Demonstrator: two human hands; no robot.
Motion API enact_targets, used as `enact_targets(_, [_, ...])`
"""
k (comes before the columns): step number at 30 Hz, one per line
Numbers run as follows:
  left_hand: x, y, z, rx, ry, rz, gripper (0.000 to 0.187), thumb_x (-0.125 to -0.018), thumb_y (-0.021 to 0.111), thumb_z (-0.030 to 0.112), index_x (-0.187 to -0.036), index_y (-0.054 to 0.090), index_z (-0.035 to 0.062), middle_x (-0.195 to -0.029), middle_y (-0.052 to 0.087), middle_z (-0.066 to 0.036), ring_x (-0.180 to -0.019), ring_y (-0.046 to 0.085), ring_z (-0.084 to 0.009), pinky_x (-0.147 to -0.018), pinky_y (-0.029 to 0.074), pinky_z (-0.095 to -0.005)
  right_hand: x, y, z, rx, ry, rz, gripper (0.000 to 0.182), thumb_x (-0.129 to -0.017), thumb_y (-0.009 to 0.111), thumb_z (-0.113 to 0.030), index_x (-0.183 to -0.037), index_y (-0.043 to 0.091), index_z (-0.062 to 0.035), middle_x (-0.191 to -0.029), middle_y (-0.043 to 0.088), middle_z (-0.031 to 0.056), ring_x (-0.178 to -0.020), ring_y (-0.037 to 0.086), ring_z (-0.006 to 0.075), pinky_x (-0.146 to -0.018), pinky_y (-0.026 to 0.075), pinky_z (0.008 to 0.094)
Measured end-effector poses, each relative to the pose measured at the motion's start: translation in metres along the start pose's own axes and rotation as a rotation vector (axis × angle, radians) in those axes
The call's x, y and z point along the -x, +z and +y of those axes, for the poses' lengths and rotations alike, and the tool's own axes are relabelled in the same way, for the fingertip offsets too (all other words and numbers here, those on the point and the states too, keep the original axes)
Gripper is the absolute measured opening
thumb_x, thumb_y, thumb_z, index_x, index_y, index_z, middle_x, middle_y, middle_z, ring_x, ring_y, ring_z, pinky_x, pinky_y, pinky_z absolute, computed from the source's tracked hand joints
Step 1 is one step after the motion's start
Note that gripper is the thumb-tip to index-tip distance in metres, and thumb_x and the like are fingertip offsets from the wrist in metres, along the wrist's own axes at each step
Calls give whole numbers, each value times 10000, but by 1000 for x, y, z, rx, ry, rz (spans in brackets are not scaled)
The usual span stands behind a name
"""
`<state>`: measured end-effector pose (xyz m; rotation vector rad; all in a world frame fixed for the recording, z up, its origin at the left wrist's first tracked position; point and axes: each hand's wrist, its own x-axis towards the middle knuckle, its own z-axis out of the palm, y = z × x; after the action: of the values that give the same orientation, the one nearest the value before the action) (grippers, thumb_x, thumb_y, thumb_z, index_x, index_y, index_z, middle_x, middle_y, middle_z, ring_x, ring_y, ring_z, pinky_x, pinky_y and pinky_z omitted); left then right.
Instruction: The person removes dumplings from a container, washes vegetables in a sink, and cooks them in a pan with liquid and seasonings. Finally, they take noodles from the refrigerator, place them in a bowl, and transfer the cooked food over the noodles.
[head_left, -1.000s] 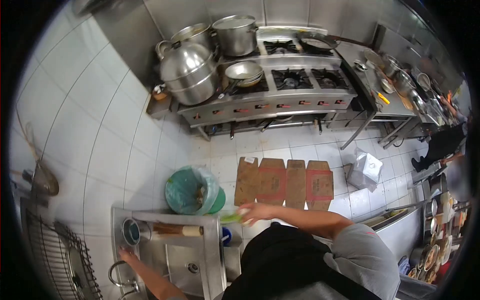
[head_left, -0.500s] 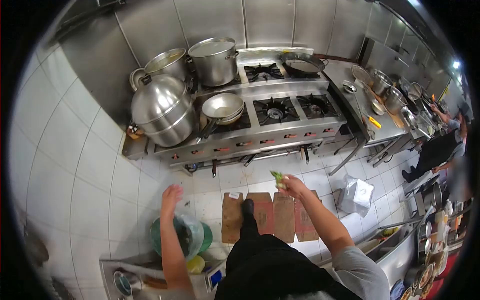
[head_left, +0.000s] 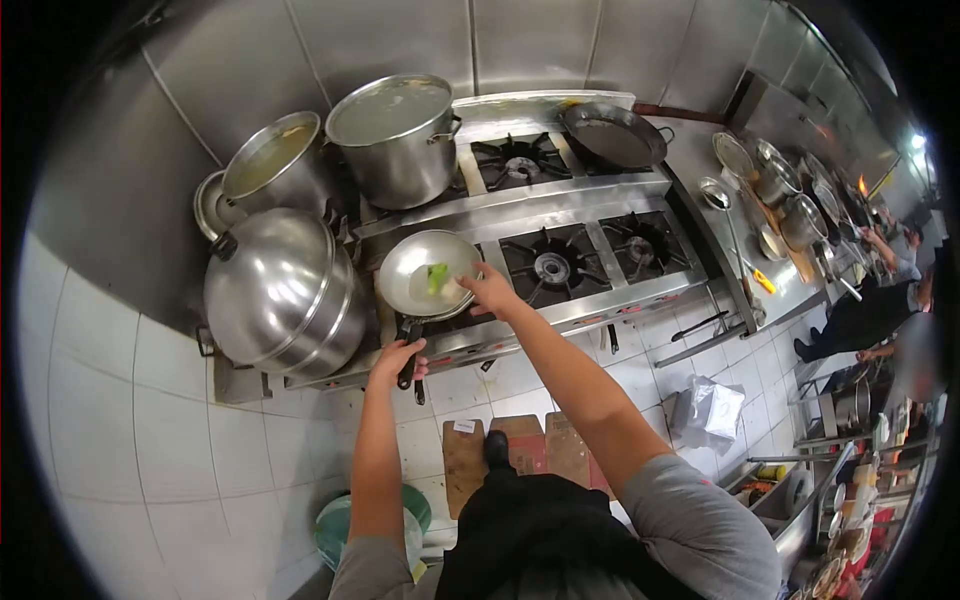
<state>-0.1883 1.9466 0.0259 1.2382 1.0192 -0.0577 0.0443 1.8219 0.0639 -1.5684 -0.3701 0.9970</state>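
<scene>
Pan (head_left: 425, 272) sits mid-frame on the stove (head_left: 560, 265), greens (head_left: 436, 277) inside; left hand (head_left: 397, 360) clamped round its handle (head_left: 408, 345), right hand (head_left: 490, 290) over the rim, fingers loosely apart.

My clothes, seen from above

I wear a grey T-shirt with short sleeves, and both my forearms are bare down to my left hand (head_left: 397, 358) and my right hand (head_left: 490, 290). A black apron covers my front, and one dark shoe shows below it.
</scene>
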Motion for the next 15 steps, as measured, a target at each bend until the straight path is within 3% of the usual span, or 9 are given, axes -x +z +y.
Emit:
enact_targets(3, [-31,-5,-13,12,16,-92,285,-870,742,256,-855,545,51,-599,533,-20,-456,495,-136,-397,422,-319,-14,-51,55,-57,1,-24,610,-851,726,-268,-1347,477,-12,-1181,597,152,-955,635,229,-668,607,380])
enact_targets(4, [-33,-3,-16,-28,82,-127,246,-867,734,200,-811,537,64,-569,513,-6,-434,472,-126,-386,380,-310,1,-78,68,1,-13,-19,530,-864,716,-243,-1299,505,-26,-1117,615,114,-935,636,211,-683,600,384])
enact_targets(5, [-29,2,-17,-56,117,-79,242,-855,726,183,-823,514,70,-562,498,2,-416,445,-120,-383,353,-305,20,-106,81,59,-27,3,450,-876,706,-219,-1251,532,-40,-1052,633,75,-914,637,193,-699,594,387])
enact_targets(7, [-34,2,-30,-86,143,5,239,-846,704,164,-906,495,65,-562,454,21,-408,396,-100,-377,316,-288,44,-185,135,-23,99,48,411,-866,720,-219,-1198,566,-30,-1055,634,82,-928,640,191,-705,593,377])
enact_targets(9, [-23,16,-27,-72,115,77,214,-856,682,133,-913,487,63,-555,422,10,-409,381,-101,-373,316,-283,96,-266,153,6,150,278,295,-857,726,-211,-1047,611,-17,-908,656,78,-757,664,192,-633,585,343])
enact_targets(10, [-26,14,-34,-69,117,84,193,-860,654,129,-843,468,82,-557,449,14,-412,425,-105,-373,344,-293,114,-307,167,36,165,383,251,-852,728,-204,-979,624,-13,-834,662,72,-686,665,186,-599,576,329])
enact_targets(12, [-23,16,-39,-53,167,100,172,-872,624,110,-831,458,86,-555,448,8,-408,431,-110,-367,355,-297,148,-380,154,294,148,707,185,-856,715,-172,-886,621,-15,-710,646,55,-598,648,170,-539,543,316])
enact_targets(14, [-20,21,-42,-65,174,109,156,-875,616,109,-840,467,83,-555,447,5,-405,431,-111,-369,362,-292,157,-465,156,389,-16,921,128,-876,671,-135,-873,621,-17,-693,647,58,-615,645,152,-543,528,318])
enact_targets(15, [-15,27,-41,-75,176,139,140,-878,609,109,-849,475,79,-554,446,3,-403,432,-112,-370,368,-287,159,-504,153,499,-218,1014,65,-888,614,-85,-878,628,-23,-737,666,60,-630,645,150,-549,521,326])
